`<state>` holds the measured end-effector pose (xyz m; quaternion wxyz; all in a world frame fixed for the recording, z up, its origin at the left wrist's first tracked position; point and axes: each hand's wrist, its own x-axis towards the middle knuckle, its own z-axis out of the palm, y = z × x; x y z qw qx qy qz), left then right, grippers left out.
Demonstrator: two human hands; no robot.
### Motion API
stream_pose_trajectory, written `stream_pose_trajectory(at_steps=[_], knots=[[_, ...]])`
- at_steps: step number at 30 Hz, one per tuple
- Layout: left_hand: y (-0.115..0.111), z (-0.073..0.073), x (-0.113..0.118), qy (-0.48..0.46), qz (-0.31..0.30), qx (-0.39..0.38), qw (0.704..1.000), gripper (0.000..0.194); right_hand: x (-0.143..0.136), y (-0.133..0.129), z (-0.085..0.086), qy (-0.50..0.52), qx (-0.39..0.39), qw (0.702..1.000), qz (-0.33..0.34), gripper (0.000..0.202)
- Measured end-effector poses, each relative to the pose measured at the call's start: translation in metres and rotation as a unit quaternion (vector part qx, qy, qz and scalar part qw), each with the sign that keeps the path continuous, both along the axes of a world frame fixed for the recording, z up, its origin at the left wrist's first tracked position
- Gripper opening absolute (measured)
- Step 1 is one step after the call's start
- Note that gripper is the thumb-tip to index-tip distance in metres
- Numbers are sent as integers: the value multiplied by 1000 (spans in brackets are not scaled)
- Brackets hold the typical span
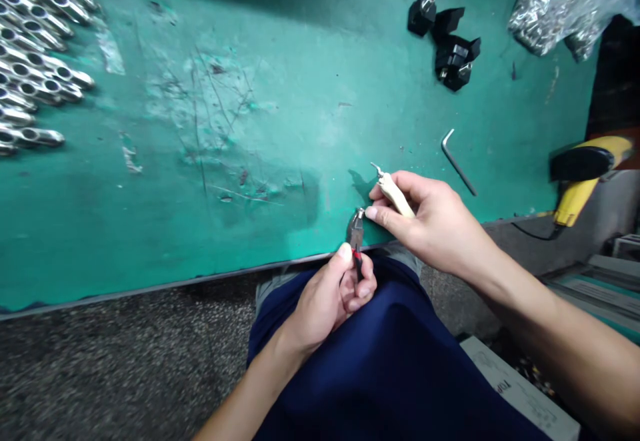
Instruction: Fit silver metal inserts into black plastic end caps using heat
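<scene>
My left hand (333, 291) is closed around the red and black handles of small pliers (355, 231), over my lap at the table's front edge. A small shiny metal piece (360, 213) sits at the pliers' jaws. Just to the right, my right hand (425, 217) grips a tool with a cream-coloured handle (395, 194) and a thin bent metal tip, which points up and left. The right thumb is at the small metal piece; whether it presses on it I cannot tell.
On the green tabletop (300, 94) lie a hex key (459, 163), black plastic parts (453, 57) and a clear bag of small metal pieces (543, 11). Several shiny metal tubes (35, 61) fill the far left. A yellow heat gun (580, 187) is at the right edge.
</scene>
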<state>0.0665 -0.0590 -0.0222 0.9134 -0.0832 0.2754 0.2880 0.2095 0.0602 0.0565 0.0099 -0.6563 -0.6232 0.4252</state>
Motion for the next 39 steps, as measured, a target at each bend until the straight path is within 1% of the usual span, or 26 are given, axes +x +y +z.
stream_pose_trajectory(at_steps=[10,18,20,22,25,27,32,35,39], knots=[[2,0,0,5,-4,-2,1000,51,1,-2,-2,2,19,1000,19,11],[1,1,0,-1,2,-10,1000,49,0,-5,-2,-22,44,997,60,12],[1,1,-1,-4,4,-12,1000,48,-1,-5,1,-38,58,995,77,13],[1,1,-1,-6,5,-13,1000,48,-3,-7,3,-64,89,989,102,14],[1,-2,-2,-10,6,-15,1000,47,-6,-9,6,-103,140,974,148,16],[1,-4,-2,-23,8,-16,1000,47,-7,-11,4,-111,159,965,178,18],[1,-9,-5,-60,1,-3,998,46,-1,-12,-2,-89,174,955,224,22],[3,-12,-8,-49,-9,23,999,47,6,-10,-5,-55,174,954,239,25],[5,-17,-13,-18,-47,79,996,50,15,-8,-8,-6,189,948,257,23]])
